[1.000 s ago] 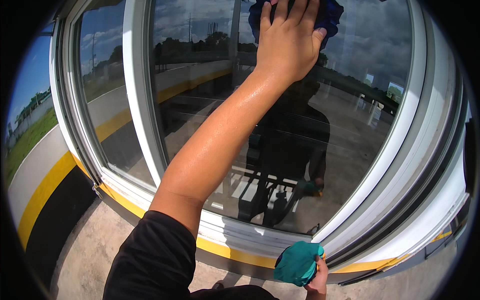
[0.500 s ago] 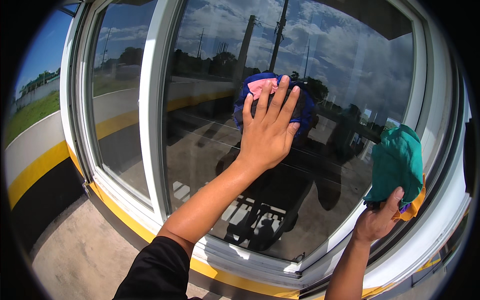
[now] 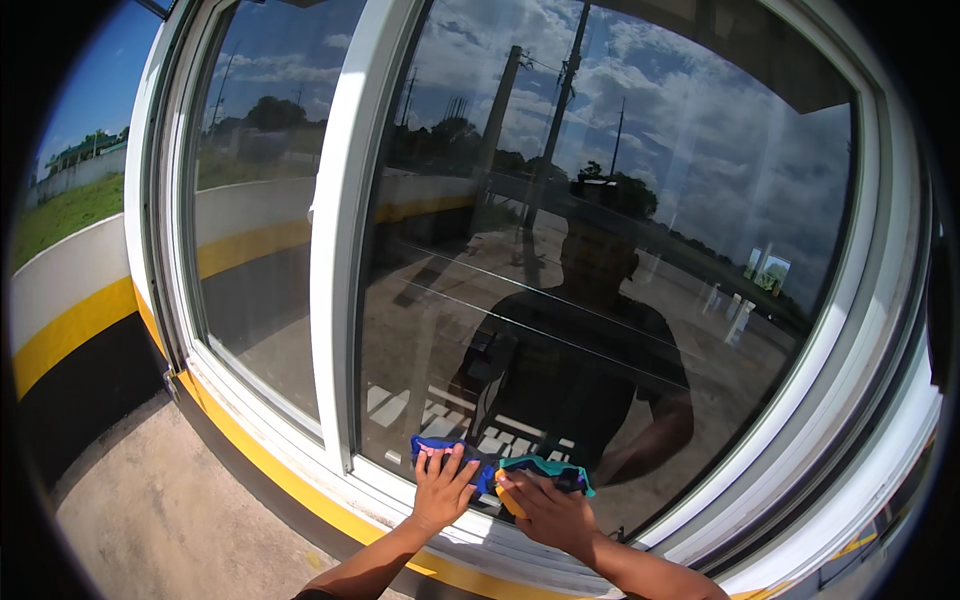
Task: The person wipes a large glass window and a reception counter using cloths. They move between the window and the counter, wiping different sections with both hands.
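Observation:
Low on a large dark window pane (image 3: 450,330), both of my hands press cloths against the glass, side by side. My left hand (image 3: 443,492) lies with its fingers spread over a blue cloth (image 3: 428,444) that has a pink patch. Just to its right, my right hand (image 3: 550,515) bears on a bundled green cloth (image 3: 545,465) with an orange part (image 3: 510,499) showing at its left side. The two cloths meet or nearly meet between the hands. Palms and fingers hide much of both.
A white frame post (image 3: 342,240) divides this pane from a narrower pane (image 3: 262,200) on the left. Below runs the white sill (image 3: 385,500) above a yellow band (image 3: 250,430). A striped low wall (image 3: 75,300) stands at left, beside concrete floor (image 3: 150,500). The glass mirrors sky, poles and a person.
My left hand has slid the blue cloth down from the middle of the pane to its bottom. My right hand has brought the green cloth from the right-hand frame onto the glass beside it.

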